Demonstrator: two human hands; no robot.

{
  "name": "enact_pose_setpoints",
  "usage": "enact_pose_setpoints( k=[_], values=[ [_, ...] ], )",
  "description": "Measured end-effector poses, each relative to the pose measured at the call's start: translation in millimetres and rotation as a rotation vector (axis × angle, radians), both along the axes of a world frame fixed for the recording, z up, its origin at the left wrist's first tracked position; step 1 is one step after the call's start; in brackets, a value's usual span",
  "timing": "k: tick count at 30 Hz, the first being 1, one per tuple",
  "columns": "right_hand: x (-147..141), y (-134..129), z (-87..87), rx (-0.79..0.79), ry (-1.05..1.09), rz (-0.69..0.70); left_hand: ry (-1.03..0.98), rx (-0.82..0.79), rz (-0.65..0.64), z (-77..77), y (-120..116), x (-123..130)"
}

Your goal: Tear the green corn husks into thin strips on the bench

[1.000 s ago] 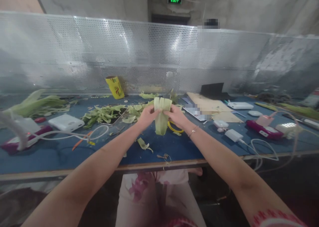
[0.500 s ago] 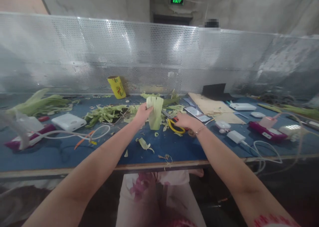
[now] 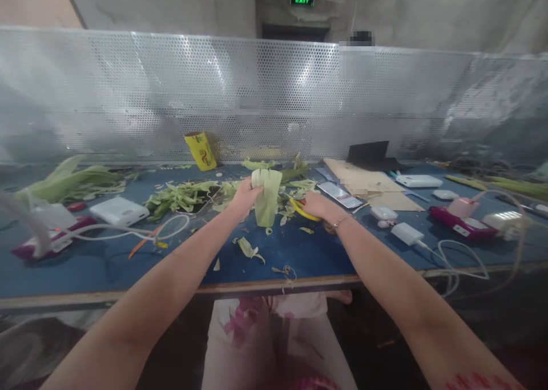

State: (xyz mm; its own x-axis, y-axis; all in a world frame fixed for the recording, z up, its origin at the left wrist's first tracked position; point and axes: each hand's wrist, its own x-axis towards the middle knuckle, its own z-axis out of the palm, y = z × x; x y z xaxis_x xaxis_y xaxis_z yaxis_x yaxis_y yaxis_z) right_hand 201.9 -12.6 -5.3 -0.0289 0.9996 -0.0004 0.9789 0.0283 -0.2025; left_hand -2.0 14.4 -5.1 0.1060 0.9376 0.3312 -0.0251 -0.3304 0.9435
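Observation:
A broad pale green corn husk (image 3: 268,201) hangs upright from my left hand (image 3: 247,196), whose fingers are closed on its left edge. The top of the husk has slits in it. To the right, my right hand (image 3: 317,204) grips yellow-handled scissors (image 3: 305,211). Their blades point left toward the husk, a little apart from it; how far they are spread I cannot tell. Cut husk strips (image 3: 184,197) lie in a heap left of my left hand. A curled husk scrap (image 3: 249,249) rests on the blue tabletop (image 3: 308,258) below.
A phone (image 3: 339,194) and cardboard sheets (image 3: 363,179) lie beyond my right hand. White chargers, cables and a purple power strip (image 3: 460,224) are at right; a white box (image 3: 119,210) is at left. A yellow tube (image 3: 201,151) stands before the perforated metal screen (image 3: 274,93).
The scissors have turned in my right hand, and their yellow handle loops look narrower now. My left hand still holds the husk in nearly the same place.

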Motion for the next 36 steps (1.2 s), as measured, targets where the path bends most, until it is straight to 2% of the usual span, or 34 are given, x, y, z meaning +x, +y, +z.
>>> enact_pose_setpoints(
  k=[4,10,17,20,24,29,32,36],
  values=[
    [8,4,2.3,0.071,0.065,-0.025,0.001,-0.026,-0.028,1.4,-2,1],
    [19,4,7.1,0.317,0.26,-0.101,0.072,-0.054,-0.003,-1.6,4,-4],
    [29,7,10.9,0.625,0.372,0.103,0.37,0.132,0.172,1.3,10,-15],
    [29,7,11.2,0.629,0.364,0.101,0.413,0.15,0.228,6.3,7,-15],
    [24,2,12.0,0.579,0.338,0.119,0.418,0.132,0.194,8.4,4,-12],
    [20,-6,16.6,0.572,0.334,0.136,0.474,0.187,0.185,8.2,1,-12],
    [22,-10,20.6,0.537,0.321,0.153,0.463,0.157,0.191,10.6,-2,-13],
    [31,-13,25.1,0.521,0.196,0.24,0.423,0.09,0.157,14.4,-4,-17]
  ],
)
